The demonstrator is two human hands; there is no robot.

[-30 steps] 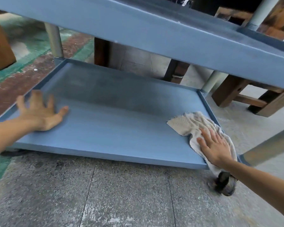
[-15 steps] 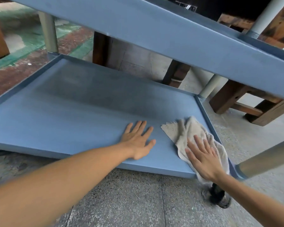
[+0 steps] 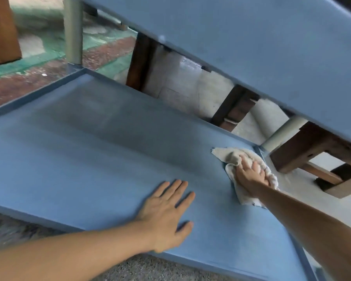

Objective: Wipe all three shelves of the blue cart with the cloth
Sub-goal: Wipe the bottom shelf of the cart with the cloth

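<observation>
The bottom shelf (image 3: 85, 151) of the blue cart fills the middle of the view, with the shelf above it (image 3: 251, 49) slanting across the top right. A crumpled beige cloth (image 3: 229, 157) lies in the far right corner of the bottom shelf. My right hand (image 3: 249, 172) presses down on the cloth, fingers curled into it. My left hand (image 3: 166, 213) rests flat on the shelf near its front edge, fingers spread, holding nothing.
Grey cart posts stand at the far left corner (image 3: 73, 29) and the far right corner (image 3: 282, 132). Dark wooden furniture legs (image 3: 312, 151) stand on the floor beyond the cart's right side. Speckled concrete floor (image 3: 150, 268) lies under the front edge.
My right hand has pushed the cloth from the front right of the shelf back into the far right corner. My left hand has stayed flat on the shelf, and my view has dipped lower.
</observation>
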